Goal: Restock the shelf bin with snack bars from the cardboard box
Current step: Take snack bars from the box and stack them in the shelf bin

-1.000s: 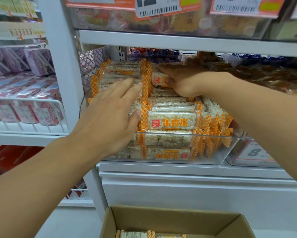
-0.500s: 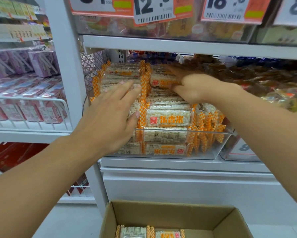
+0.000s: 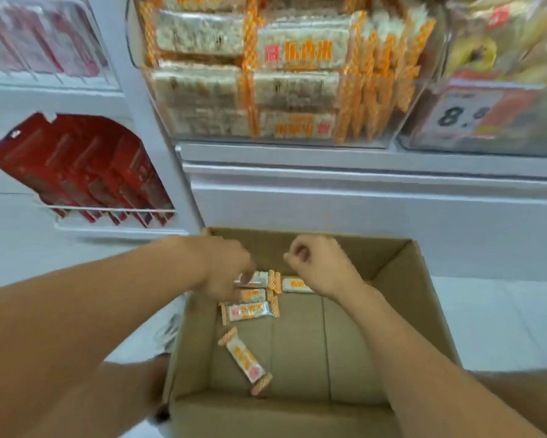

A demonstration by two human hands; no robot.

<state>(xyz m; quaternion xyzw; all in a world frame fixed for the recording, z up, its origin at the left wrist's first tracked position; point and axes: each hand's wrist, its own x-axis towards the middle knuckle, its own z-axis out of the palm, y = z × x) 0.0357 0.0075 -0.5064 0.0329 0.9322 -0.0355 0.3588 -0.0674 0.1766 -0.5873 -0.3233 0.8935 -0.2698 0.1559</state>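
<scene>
The open cardboard box (image 3: pixel 424 311) stands on the floor below the shelf, with several orange-and-white snack bars on its bottom. One bar (image 3: pixel 246 360) lies apart and slanted; another (image 3: pixel 248 311) lies level near the far wall. My left hand (image 3: pixel 227 273) reaches down onto the bars at the far side; it is blurred and its fingertips are hidden. My right hand (image 3: pixel 313 267) hovers with fingers curled just above another bar (image 3: pixel 297 284), and I see nothing in it. Above, the clear shelf bin (image 3: pixel 265 140) holds stacked bars (image 3: pixel 297 52).
Red packets (image 3: pixel 85 172) fill a wire rack on the lower left shelf. To the right of the snack bin stands another clear bin with a price tag (image 3: pixel 465 112). A white shelf base (image 3: pixel 360 200) rises right behind the box.
Both hands left the bars in the shelf bin and dropped into the cardboard box. The view swung down from the shelf to the box.
</scene>
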